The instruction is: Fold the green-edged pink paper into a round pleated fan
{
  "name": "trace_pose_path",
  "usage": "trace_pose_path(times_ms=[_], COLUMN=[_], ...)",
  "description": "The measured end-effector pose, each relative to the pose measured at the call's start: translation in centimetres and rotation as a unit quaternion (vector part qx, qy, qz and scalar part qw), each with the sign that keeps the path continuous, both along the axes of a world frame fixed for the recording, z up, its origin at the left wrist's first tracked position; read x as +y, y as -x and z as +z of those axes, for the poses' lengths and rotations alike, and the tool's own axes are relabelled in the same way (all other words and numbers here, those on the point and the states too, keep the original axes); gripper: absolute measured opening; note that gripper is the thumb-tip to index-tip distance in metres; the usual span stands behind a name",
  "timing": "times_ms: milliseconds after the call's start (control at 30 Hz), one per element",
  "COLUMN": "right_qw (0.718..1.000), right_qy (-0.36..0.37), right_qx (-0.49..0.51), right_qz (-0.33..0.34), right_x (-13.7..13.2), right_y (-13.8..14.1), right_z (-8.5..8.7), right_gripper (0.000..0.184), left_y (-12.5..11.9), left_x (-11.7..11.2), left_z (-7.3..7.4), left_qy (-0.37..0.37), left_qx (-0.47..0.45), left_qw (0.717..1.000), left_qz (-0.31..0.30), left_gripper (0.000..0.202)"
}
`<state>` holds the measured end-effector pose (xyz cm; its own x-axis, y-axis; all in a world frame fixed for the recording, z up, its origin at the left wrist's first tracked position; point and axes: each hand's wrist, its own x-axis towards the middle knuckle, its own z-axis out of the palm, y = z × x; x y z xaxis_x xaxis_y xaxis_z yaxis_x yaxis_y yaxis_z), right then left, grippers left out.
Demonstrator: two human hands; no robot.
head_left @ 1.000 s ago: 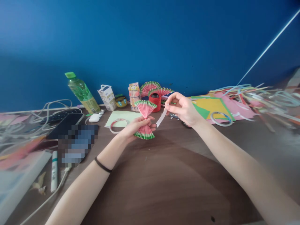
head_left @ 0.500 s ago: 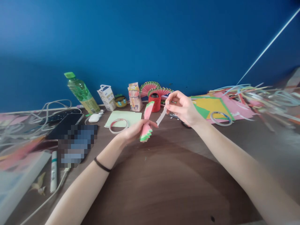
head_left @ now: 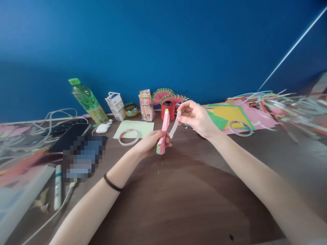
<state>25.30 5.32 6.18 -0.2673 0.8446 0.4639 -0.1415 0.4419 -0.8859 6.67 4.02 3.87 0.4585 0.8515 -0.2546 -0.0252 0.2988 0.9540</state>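
Observation:
My left hand (head_left: 152, 140) pinches a pleated paper fan (head_left: 165, 124) at its middle. The fan is pink with green edges, and its folds are pressed together into a narrow, nearly upright strip. Between the thumb and fingers of my right hand (head_left: 193, 117) hangs a short strip of whitish tape (head_left: 174, 128). The tape's lower end is close to the fan and my left fingertips; whether it touches them I cannot tell. Behind my hands stands a red holder (head_left: 167, 112) with spread watermelon-coloured paper fans (head_left: 164, 96) above it.
A tape roll (head_left: 128, 137) rests on pale green paper (head_left: 147, 126); another tape roll (head_left: 240, 129) lies by coloured paper sheets (head_left: 231, 115). Along the wall stand a green bottle (head_left: 88, 102) and small cartons (head_left: 146, 107). At left are a phone (head_left: 87, 156), cables and a marker (head_left: 58, 187).
The fan in my left hand has turned more upright and its pleats are squeezed narrower. My right hand has shifted slightly left, bringing the tape nearer the fan.

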Motion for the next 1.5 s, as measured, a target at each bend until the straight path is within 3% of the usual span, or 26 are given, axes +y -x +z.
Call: trace_pose_path(times_ms=[133, 500, 833, 1167, 1500], right_qw=[1.0, 1.0, 0.996, 0.997, 0.997], right_qy=[0.007, -0.014, -0.018, 0.023, 0.0], right_qx=[-0.01, -0.025, -0.043, -0.023, -0.036], right_qz=[0.014, -0.011, -0.07, -0.066, -0.066], right_x=[-0.3, -0.4, -0.1, 0.0, 0.2], right_y=[0.2, 0.3, 0.4, 0.5, 0.5], right_z=[0.2, 0.0, -0.2, -0.1, -0.6], right_gripper=[0.025, 0.025, 0.024, 0.026, 0.026], left_y=[-0.5, -1.3, -1.4, -1.6, -1.7], left_x=[-0.5, -1.5, -1.5, -2.0, -2.2], left_z=[0.0, 0.3, -0.4, -0.1, 0.2], left_qy=[0.013, -0.009, -0.025, -0.037, -0.04], left_qx=[-0.008, -0.026, -0.035, -0.036, -0.028], left_qw=[1.0, 0.999, 0.998, 0.998, 0.998], left_qz=[0.019, -0.024, -0.044, -0.042, -0.045], left_gripper=[0.014, 0.014, 0.018, 0.016, 0.014])
